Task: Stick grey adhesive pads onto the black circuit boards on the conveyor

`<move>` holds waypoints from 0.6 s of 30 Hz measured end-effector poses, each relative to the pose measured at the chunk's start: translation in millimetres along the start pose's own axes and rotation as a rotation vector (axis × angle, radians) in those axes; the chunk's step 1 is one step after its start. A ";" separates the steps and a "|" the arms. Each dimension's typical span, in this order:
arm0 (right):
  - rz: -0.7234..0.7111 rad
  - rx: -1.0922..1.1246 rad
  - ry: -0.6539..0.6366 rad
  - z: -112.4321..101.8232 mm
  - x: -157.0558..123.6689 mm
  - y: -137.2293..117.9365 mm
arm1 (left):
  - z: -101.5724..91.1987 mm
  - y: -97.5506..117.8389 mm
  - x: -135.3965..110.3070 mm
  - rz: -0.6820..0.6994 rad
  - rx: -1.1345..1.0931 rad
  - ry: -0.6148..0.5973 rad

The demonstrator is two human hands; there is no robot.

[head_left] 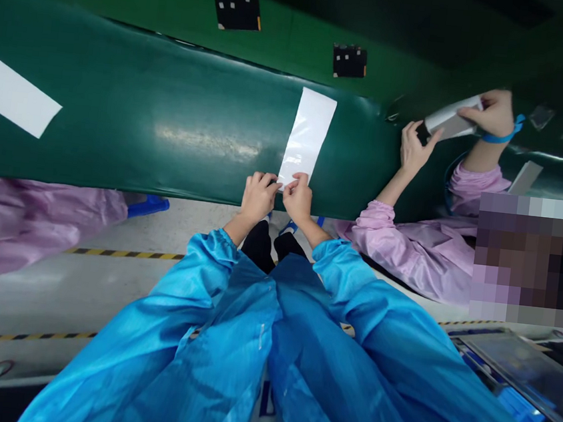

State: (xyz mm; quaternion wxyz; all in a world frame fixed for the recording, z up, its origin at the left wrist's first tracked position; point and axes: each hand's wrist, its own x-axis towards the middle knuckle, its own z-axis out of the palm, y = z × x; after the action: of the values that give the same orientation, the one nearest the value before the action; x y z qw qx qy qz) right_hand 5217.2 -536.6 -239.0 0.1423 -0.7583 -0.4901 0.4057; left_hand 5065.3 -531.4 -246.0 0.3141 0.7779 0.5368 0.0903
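Grip of both hands is narrow: left hand and right hand pinch the near end of a white strip, which lies on the glossy dark-green worktop by its front edge. Beyond, a brighter green surface carries black panels. Black-and-yellow tape crosses the grey floor.
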 end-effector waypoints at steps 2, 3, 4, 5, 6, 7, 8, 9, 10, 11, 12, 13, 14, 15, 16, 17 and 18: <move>-0.026 -0.121 -0.008 0.5 -3.6 -5.9 | -0.9 -0.3 -0.1 0.007 -0.001 -0.007; -0.046 -0.177 -0.004 -0.9 -4.5 -7.5 | -1.7 -0.4 -0.1 0.017 0.006 -0.008; -0.059 -0.220 0.005 -3.8 -4.6 -7.9 | -2.6 -0.4 -0.1 0.028 0.017 -0.008; -0.066 -0.243 0.022 -8.3 -4.0 -6.6 | -3.6 -0.4 -0.1 0.038 0.029 -0.006; -0.061 -0.244 0.049 -14.1 -2.7 -3.7 | -4.7 -0.2 -0.1 0.047 0.040 -0.006; -0.053 -0.224 0.079 -20.9 -1.1 0.8 | -5.8 0.1 -0.1 0.054 0.047 -0.006; -0.047 -0.187 0.096 -28.2 0.5 6.4 | -6.8 0.6 0.0 0.060 0.050 -0.008; -0.050 -0.135 0.087 -35.3 1.7 12.7 | -7.6 1.2 0.2 0.063 0.052 -0.009; -0.058 -0.079 0.043 -41.6 2.3 19.1 | -8.4 1.8 0.4 0.065 0.053 -0.010; -0.068 -0.026 -0.028 -46.5 2.1 25.1 | -9.0 2.4 0.6 0.065 0.053 -0.011; -0.079 0.015 -0.111 -49.8 1.4 30.1 | -9.5 2.9 1.0 0.064 0.054 -0.012; -0.088 0.037 -0.183 -51.6 0.1 33.8 | -10.0 3.4 1.4 0.061 0.054 -0.013; -0.094 0.040 -0.228 -52.0 -1.4 36.1 | -10.5 3.7 1.8 0.060 0.053 -0.016; -0.099 0.022 -0.243 -51.4 -2.9 36.8 | -10.9 4.0 2.2 0.060 0.052 -0.019; -0.104 -0.010 -0.235 -50.3 -4.2 36.2 | -11.4 4.2 2.7 0.061 0.051 -0.022; -0.107 -0.051 -0.218 -49.1 -5.3 34.4 | -11.8 4.4 3.0 0.062 0.049 -0.026; -0.110 -0.098 -0.207 -48.0 -6.1 31.7 | -12.2 4.6 3.3 0.063 0.047 -0.031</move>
State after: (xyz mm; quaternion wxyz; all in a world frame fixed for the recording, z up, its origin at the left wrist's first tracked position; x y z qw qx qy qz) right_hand 5272.1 -548.3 -225.2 0.0760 -0.6904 -0.5622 0.4489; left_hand 5064.4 -524.7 -234.4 0.3007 0.8028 0.5092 0.0755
